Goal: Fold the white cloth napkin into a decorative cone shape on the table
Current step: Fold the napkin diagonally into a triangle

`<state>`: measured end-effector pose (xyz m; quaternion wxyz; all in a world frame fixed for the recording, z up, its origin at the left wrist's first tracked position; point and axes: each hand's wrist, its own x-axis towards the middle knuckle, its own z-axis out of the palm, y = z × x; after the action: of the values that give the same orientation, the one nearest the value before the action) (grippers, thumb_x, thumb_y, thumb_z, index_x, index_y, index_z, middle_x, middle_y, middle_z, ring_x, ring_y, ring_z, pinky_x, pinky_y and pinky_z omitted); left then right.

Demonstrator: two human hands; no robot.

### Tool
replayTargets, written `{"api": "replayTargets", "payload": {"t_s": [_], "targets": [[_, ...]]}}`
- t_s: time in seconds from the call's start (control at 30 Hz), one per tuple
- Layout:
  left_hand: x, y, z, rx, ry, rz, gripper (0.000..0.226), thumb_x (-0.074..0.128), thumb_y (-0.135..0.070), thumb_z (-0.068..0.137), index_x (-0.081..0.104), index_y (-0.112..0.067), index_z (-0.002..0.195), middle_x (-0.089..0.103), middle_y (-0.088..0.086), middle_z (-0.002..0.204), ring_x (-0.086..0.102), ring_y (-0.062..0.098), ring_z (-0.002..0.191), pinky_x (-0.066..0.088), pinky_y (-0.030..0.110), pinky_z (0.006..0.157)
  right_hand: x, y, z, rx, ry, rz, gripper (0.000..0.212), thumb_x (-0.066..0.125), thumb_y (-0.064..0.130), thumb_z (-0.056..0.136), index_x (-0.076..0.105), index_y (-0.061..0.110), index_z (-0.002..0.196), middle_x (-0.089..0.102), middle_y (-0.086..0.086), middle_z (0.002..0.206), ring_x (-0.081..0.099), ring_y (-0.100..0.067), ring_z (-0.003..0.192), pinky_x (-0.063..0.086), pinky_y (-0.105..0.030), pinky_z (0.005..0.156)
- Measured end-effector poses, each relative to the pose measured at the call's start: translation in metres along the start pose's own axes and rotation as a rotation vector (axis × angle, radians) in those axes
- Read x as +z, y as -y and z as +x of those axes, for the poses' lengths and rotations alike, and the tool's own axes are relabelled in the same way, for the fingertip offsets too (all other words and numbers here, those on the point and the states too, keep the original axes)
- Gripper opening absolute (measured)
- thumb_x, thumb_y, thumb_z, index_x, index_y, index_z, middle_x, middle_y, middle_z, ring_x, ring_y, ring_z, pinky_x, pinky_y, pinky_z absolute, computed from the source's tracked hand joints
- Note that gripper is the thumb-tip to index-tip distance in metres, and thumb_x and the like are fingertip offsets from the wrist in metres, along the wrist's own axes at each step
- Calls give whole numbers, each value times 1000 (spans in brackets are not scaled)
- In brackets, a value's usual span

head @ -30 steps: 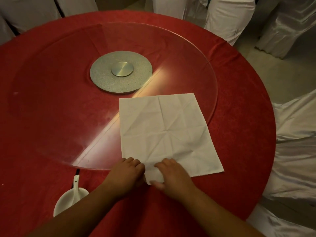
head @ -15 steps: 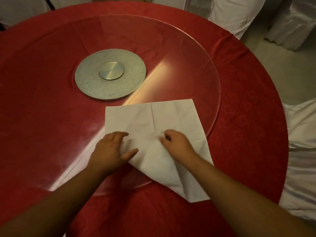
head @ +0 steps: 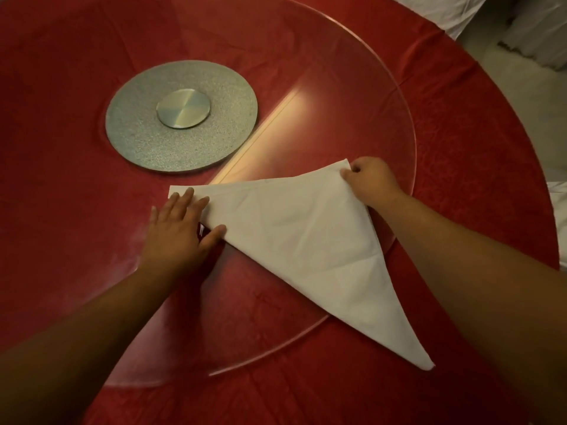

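On the red tabletop (head: 478,154), across the near-right rim of the clear glass turntable (head: 352,96), the white cloth napkin (head: 294,237) lies folded into a triangle, long edge away from the person, one point trailing off the glass toward the near right. Left hand (head: 178,228) lies flat, fingers spread, pressing the napkin's left corner; right hand (head: 372,182) is pinched closed on the far-right corner. Judged: first diagonal fold just being squared up; next move likely needs edges matched and the crease pressed, then rolling from one corner to start the cone.
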<state>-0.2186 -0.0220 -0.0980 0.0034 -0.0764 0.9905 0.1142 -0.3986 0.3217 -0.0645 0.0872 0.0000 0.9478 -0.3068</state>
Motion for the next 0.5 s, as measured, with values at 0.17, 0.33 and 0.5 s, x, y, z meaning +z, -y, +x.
{"api": "replayTargets", "payload": {"t_s": [0.17,0.33,0.5], "targets": [[5,4,11,-13,-2,28,79,38,-75,90,42,-26,151,31,10,167,20,33,155,13,64,121,6,-12,8,51,-20,-92,21,66,29,93,63,12,82,68,-13,88,64,-34,85,40,-30,68],[4,12,18,-29,-11,42,77,40,-76,89,45,-25,148,34,13,165,24,35,153,16,65,119,7,-16,8,103,-47,-133,24,64,33,93,68,9,91,72,-14,100,66,-35,93,40,-29,70],[1,15,26,-75,-5,23,76,45,-74,90,45,-25,148,32,14,166,25,36,153,17,63,119,6,-15,8,136,-57,-170,32,61,33,96,69,3,106,71,-18,112,65,-38,103,47,-34,78]]}}
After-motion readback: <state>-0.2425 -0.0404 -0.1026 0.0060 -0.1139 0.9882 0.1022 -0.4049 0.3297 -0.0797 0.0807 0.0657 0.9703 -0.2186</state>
